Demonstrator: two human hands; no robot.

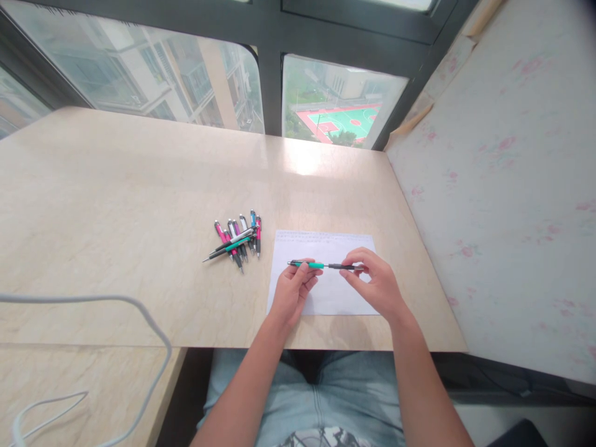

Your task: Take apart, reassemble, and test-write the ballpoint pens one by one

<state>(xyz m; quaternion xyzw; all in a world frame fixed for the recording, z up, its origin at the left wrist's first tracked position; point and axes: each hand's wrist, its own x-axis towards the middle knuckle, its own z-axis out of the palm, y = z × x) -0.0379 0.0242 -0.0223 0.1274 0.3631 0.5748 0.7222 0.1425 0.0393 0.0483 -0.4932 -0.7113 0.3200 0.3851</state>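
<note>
Over a sheet of white paper (335,295) I hold a pen in two parts, level and in line with each other. My left hand (294,288) is closed on the green pen barrel (315,266), its clip end pointing left. Between finger and thumb of my right hand (375,279) is the black grip section (336,266), its metal tip to the right. A thin rod, which looks like the refill, bridges the small gap between the parts. Rows of small handwriting run along the paper's top edge.
Left of the paper lies a loose pile of several pens (237,239) in pink, green, blue, purple and white. A grey cable (125,299) loops over the left front of the marbled table (116,205). Windows stand behind it; a flowered wall (503,217) borders the right side.
</note>
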